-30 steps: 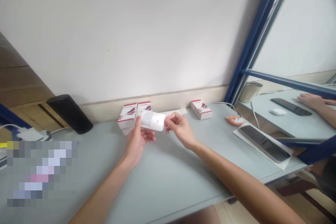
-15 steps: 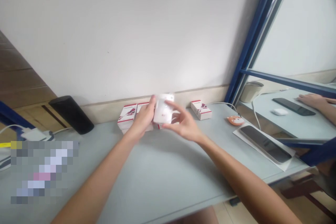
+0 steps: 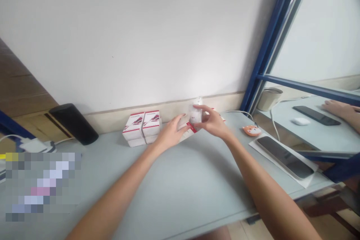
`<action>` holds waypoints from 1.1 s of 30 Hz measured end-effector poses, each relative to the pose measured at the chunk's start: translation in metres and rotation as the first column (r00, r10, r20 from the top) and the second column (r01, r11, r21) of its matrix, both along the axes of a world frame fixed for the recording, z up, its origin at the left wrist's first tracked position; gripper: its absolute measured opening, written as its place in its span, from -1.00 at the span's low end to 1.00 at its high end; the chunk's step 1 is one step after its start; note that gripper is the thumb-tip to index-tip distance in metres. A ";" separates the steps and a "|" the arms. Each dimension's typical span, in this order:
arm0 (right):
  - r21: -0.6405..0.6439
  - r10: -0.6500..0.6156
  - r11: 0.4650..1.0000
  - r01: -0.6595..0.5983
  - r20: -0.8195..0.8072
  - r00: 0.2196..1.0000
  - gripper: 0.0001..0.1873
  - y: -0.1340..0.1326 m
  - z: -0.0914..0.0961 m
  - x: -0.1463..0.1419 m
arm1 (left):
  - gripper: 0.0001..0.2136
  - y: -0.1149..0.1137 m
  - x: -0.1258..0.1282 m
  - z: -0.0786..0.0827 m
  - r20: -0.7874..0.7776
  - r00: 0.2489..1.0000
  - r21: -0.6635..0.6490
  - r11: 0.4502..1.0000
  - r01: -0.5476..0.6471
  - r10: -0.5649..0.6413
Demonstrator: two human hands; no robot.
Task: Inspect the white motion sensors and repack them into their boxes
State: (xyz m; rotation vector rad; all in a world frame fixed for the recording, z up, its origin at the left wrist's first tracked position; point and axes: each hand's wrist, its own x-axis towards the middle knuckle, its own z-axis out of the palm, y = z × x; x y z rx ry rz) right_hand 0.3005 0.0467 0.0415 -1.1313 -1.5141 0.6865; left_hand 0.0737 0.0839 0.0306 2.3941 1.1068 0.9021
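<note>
My left hand is closed around a small white-and-red box, just above or on the desk near the wall. Beside it, my right hand pinches a small white packet between thumb and fingers. The packet looks shiny with faint reddish marks; its contents are too blurred to make out. It overlaps the far end of the box, and whether the two touch is unclear. To the left stand stacked white boxes with red trim. Another red-and-white box is mostly hidden behind my right hand.
A black cylinder leans at the left, near a white charger. On the right lie an orange animal-faced item and a dark phone-like slab on white paper. Beyond the blue frame, another person's hand rests near a phone.
Both hands have moved right, away from the stacked boxes. The white packet has moved right with my right hand, and my left hand now grips a white-and-red box.
</note>
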 end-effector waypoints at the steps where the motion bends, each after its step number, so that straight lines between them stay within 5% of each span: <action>1: 0.033 0.059 0.998 -0.058 -0.036 0.998 -0.27 -0.005 0.003 -0.012 | -0.47 -0.007 -0.007 0.002 0.048 0.999 -0.020 1.000 0.014 -0.013; 5: 0.174 0.193 0.968 -0.180 -0.066 0.979 -0.37 -0.026 0.010 -0.050 | -0.33 -0.038 -0.040 0.003 0.338 0.937 -0.154 0.977 0.146 -0.087; 8: 0.151 0.294 0.949 -0.277 -0.098 0.951 -0.35 -0.036 0.007 -0.068 | -0.18 -0.058 -0.063 -0.002 0.470 0.878 -0.218 0.952 0.214 -0.090; 13: 0.118 0.351 0.934 -0.337 -0.141 0.926 -0.46 -0.050 0.003 -0.087 | -0.08 -0.074 -0.079 -0.013 0.556 0.821 -0.236 0.924 0.302 -0.126; 17: 0.096 0.343 0.937 -0.336 -0.074 0.936 -0.79 -0.057 0.001 -0.094 | -0.02 -0.078 -0.081 -0.019 0.593 0.799 -0.266 0.915 0.305 -0.094; 20: 0.094 0.298 0.950 -0.298 0.016 0.955 -0.89 -0.057 -0.007 -0.098 | -0.09 -0.078 -0.083 -0.023 0.627 0.775 -0.254 0.921 0.296 -0.077; 24: 0.202 0.203 0.954 -0.223 0.115 0.972 -0.54 -0.055 -0.019 -0.100 | -0.37 -0.077 -0.086 -0.027 0.639 0.764 -0.209 0.936 0.283 -0.089; 27: 0.322 0.120 0.932 -0.165 0.155 0.981 -0.37 -0.053 -0.021 -0.101 | -0.39 -0.077 -0.086 -0.032 0.651 0.754 -0.161 0.954 0.253 -0.090; 30: 0.359 0.092 0.922 -0.141 0.151 0.984 -0.48 -0.052 -0.021 -0.103 | -0.33 -0.076 -0.084 -0.036 0.685 0.720 -0.135 0.952 0.276 -0.111; 33: 0.285 0.109 0.944 -0.166 0.207 0.972 -0.74 -0.052 -0.020 -0.103 | -0.47 -0.076 -0.084 -0.040 0.666 0.737 -0.115 0.961 0.251 -0.112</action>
